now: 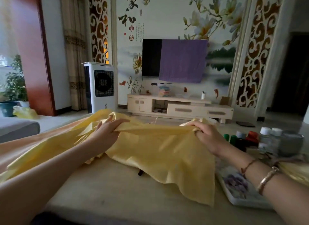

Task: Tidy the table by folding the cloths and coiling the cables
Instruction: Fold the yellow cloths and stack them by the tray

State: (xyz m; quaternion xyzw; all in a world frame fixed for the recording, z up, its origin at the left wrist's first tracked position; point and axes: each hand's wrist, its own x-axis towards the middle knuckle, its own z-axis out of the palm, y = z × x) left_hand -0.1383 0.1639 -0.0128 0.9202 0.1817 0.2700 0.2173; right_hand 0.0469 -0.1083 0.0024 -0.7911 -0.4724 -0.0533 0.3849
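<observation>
Yellow cloth [150, 151] is held up over the table [107, 196], its lower edge draped onto the tabletop. Its top fold is gripped by the left hand [108, 131] and the right hand [205, 136], both arms stretched forward, fingers curled round the fabric. Jars [274, 139] stand right of the cloth.

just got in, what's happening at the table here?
A person is working on a yellow cloth at a table. The left hand and right hand each grip its bunched upper edge, holding it stretched between them above the tabletop. The lower part drapes onto the table. It is not folded yet. Bottles and a tray sit to the right.
</observation>
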